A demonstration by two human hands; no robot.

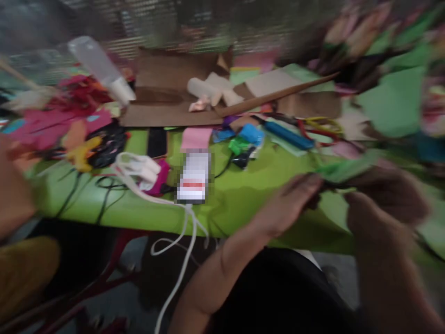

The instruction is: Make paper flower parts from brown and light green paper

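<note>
Both hands are at the right side of the table, blurred by motion. My left hand (pixel 292 202) is closed, its fingertips pinching the near end of a green paper piece (pixel 347 170). Beside it, my right hand (pixel 385 204) is closed round the same piece from the right, with its thumb underneath. A thin dark strip shows between the two hands, too smeared to name. Pale green paper (pixel 333 211) lies on the table under the hands.
A phone (pixel 193 176) with white cables lies on the green table (pixel 243 208). Brown cardboard (pixel 174 88), a plastic bottle (pixel 99 65), a blue cutter (pixel 288 134) and pink paper scraps (pixel 45 127) crowd the back. Another person's arm (pixel 14 185) is at left.
</note>
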